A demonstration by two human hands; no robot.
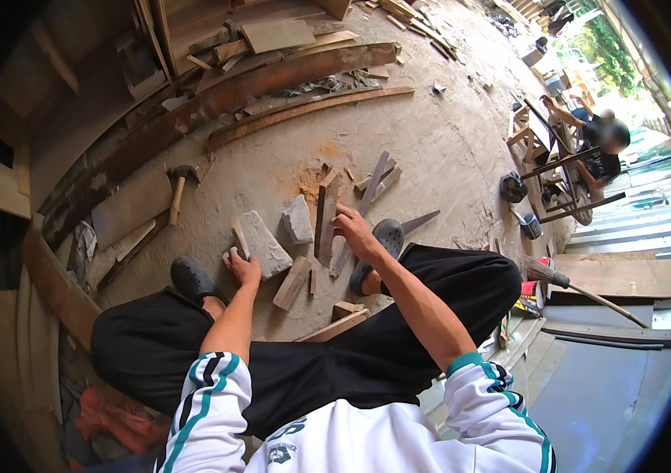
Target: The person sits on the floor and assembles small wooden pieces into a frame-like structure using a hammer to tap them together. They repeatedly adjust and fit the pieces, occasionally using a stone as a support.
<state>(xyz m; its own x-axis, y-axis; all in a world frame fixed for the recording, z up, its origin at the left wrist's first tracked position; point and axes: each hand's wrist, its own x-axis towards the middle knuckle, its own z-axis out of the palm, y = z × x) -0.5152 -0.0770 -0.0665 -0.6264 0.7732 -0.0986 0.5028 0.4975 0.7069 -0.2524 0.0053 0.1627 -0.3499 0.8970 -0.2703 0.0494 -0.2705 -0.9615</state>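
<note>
The small wood piece (239,236) is beside the pale block (266,244), pinched in my left hand (242,269); my right hand (356,234) touches the dark board (325,219), whether gripping I can't tell. I judge this positioning wood; next needs steady control.

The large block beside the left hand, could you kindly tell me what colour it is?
The large block is light grey; the head view shows it best.
</note>
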